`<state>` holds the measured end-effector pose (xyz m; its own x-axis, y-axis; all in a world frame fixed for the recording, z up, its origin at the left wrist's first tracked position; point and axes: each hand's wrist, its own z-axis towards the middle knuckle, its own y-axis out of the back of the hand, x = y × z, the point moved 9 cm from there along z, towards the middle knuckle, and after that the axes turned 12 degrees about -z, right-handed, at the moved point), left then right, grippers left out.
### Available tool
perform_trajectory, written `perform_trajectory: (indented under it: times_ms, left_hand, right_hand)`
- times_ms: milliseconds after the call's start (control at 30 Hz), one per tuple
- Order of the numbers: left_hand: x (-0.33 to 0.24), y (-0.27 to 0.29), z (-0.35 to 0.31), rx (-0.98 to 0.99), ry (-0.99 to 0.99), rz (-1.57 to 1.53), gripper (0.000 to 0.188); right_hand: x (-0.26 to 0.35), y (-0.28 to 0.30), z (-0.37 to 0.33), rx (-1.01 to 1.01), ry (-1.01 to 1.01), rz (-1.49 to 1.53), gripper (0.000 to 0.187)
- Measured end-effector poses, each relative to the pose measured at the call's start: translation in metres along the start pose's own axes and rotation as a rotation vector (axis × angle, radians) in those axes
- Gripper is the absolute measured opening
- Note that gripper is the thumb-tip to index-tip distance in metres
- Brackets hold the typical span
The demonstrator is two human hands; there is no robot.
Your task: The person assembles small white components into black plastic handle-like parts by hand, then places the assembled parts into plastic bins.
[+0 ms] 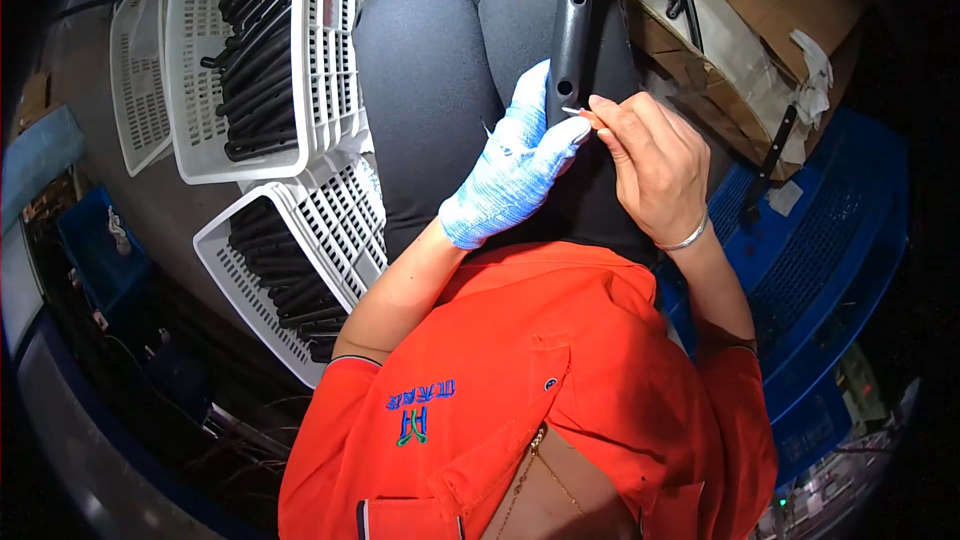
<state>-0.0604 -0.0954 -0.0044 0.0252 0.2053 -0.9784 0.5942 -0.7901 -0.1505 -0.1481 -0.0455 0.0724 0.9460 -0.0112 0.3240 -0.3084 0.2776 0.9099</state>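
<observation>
Black tube, above the lap, is wrapped by the gloved left hand while the right hand pinches a small orange tool near its lower hole — probably trimming, next wanting a light stroke.

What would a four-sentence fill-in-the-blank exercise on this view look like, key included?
The left hand holding the black tube wears a ____.
The small orange item is pinched in the ____ hand.
The tube has round ____ in it.
The baskets full of black parts are coloured ____.

Missing: glove; right; holes; white.
</observation>
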Motion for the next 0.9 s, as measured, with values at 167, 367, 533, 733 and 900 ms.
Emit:
perform_trajectory:
  times_ms: [167, 367, 533, 733, 900]
  left_hand:
    - [0.0112, 0.0002, -0.0034, -0.122, 0.231, -0.377, 0.046]
    - [0.0121, 0.0022, -0.0011, -0.183, 0.119, -0.251, 0.031]
    - [0.0093, 0.0059, 0.0000, -0.191, 0.110, -0.131, 0.028]
    - [0.0107, 0.0073, 0.0006, -0.208, 0.101, -0.072, 0.029]
    - [0.0122, 0.0077, 0.0006, -0.215, 0.108, -0.086, 0.029]
  right_hand:
    - [0.0040, 0.0028, 0.0009, -0.019, 0.009, -0.023, 0.023]
    - [0.0038, -0.0012, -0.0003, -0.039, -0.004, -0.022, 0.024]
    - [0.0030, -0.0048, -0.0013, -0.026, -0.020, -0.021, 0.023]
    - [0.0026, -0.0059, -0.0007, -0.030, -0.035, 0.001, 0.022]
    - [0.0026, -0.0054, -0.0003, -0.039, -0.039, 0.015, 0.019]
